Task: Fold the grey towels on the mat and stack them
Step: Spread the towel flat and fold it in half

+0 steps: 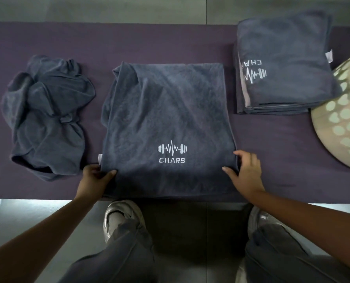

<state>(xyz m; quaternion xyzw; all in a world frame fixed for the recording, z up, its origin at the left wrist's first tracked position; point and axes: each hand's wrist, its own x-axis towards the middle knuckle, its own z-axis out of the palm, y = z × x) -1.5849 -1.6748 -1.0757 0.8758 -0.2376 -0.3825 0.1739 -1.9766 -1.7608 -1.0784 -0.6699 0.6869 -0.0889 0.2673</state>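
A grey towel [166, 119] with a white "CHARS" logo lies spread and partly folded in the middle of the purple mat [149, 43]. My left hand [94, 178] pinches its near left corner, thumb on top. My right hand [244, 170] grips its near right corner. A crumpled pile of grey towels [47, 117] sits to the left. A stack of folded grey towels [282, 64] lies at the far right of the mat.
A pale perforated laundry basket [341, 119] stands at the right edge, touching the folded stack. My knees and shoes [119, 217] are just in front of the mat's near edge. Grey tiled floor surrounds the mat.
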